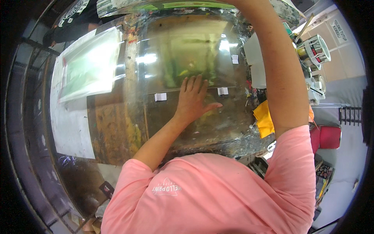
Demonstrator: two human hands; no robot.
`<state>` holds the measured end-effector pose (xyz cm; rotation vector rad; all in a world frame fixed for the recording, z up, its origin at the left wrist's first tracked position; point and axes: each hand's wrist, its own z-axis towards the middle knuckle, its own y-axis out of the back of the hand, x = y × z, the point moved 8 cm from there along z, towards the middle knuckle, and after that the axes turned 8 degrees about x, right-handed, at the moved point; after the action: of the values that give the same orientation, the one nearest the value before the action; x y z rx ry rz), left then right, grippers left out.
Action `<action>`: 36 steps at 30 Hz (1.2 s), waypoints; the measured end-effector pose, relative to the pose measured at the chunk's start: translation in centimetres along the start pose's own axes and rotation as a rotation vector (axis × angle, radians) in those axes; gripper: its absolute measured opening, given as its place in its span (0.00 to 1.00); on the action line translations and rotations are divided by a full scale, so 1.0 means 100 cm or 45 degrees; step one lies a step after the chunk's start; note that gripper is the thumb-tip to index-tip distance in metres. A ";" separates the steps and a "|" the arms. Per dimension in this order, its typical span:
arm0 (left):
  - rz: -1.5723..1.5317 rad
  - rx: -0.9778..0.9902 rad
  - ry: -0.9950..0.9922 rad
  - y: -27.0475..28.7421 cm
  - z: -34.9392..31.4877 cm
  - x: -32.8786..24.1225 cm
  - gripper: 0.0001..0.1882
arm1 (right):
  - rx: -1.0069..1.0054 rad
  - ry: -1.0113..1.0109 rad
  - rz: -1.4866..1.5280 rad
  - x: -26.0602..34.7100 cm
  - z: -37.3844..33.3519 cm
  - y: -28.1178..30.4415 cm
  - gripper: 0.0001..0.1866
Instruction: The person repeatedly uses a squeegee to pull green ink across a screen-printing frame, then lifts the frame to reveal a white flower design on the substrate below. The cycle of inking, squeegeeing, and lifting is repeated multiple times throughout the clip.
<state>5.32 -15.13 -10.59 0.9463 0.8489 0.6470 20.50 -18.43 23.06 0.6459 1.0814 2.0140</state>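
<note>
My left hand [193, 95] lies flat with its fingers spread, at the near edge of a clear plastic sheet [194, 50] on a glossy, paint-stained work surface. Small white tabs [160, 96] stand along that edge, one on each side of the hand, and another white tab [235, 59] is at the sheet's right side. My right arm [282, 62] stretches far forward over the table. Its hand is cut off by the top of the view, near a frame with a bright green strip [183, 5].
A stack of clear plastic sheets [91, 64] rests on a white board [72, 134] at the left. Paint cans [313, 50], a white panel [255, 62] and a yellow cloth [264, 119] are at the right. Black lettered cloth [72, 23], seemingly a person's clothing, shows at the far left.
</note>
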 end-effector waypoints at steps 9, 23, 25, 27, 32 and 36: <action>-0.006 0.044 -0.052 -0.001 0.006 -0.005 0.54 | 0.033 -0.010 -0.009 -0.001 -0.004 0.002 0.29; 0.031 0.249 -0.064 -0.013 0.018 -0.015 0.59 | 0.034 -0.008 0.028 0.005 0.001 0.002 0.29; 0.036 0.243 -0.077 -0.013 0.018 -0.016 0.58 | 0.046 0.013 0.035 0.002 0.001 0.001 0.29; 0.026 0.236 -0.090 -0.014 0.018 -0.017 0.58 | 0.126 -0.014 0.022 -0.005 0.000 -0.003 0.29; -0.031 0.245 -0.092 -0.017 0.016 -0.016 0.57 | -0.016 0.033 -0.011 0.001 0.000 -0.004 0.29; -0.050 0.209 -0.117 -0.017 0.016 -0.017 0.57 | 0.032 -0.002 -0.016 0.003 -0.001 -0.002 0.29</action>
<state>5.96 -17.84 -11.02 1.0961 0.8456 0.5017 20.33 -18.13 22.88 0.6522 1.1084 1.9915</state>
